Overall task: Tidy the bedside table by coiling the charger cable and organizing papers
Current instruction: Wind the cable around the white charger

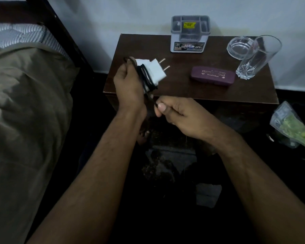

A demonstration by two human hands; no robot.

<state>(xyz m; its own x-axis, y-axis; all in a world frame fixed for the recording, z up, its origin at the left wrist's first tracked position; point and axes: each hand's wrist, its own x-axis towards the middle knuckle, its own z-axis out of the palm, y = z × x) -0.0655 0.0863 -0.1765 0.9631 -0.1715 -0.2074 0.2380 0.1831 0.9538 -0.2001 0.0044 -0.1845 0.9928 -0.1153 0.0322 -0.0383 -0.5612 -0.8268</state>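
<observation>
Holding the white charger plug (pixel 152 72) up over the front left corner of the worktop (pixel 183 88), the left hand (pixel 128 85) has its fingers curled tight around the plug's back end. The two metal pins point up and to the right. The black cable (pixel 145 76) is wrapped round the plug in a few loops, and one loop sticks out past the top of the left hand.

The right hand (pixel 180 114) sits just below and to the right of the left hand, in front of the worktop's edge. Its thumb and first finger are pinched shut on the loose end of the cable, which runs up from the pinch to the loops. The other fingers are folded in.

On the worktop, well apart from the hands, a purple glasses case (pixel 213 76) lies flat near the middle. A tall clear glass (pixel 258 57) stands at the right, touching or just in front of a round glass dish (pixel 239 47); I cannot tell which. A small grey and white holder box (pixel 190 34) stands at the back by the wall.

A bed (pixel 28 111) with a brown cover is on the left. A clear bag (pixel 292 127) with green things lies on the dark floor at the right.
</observation>
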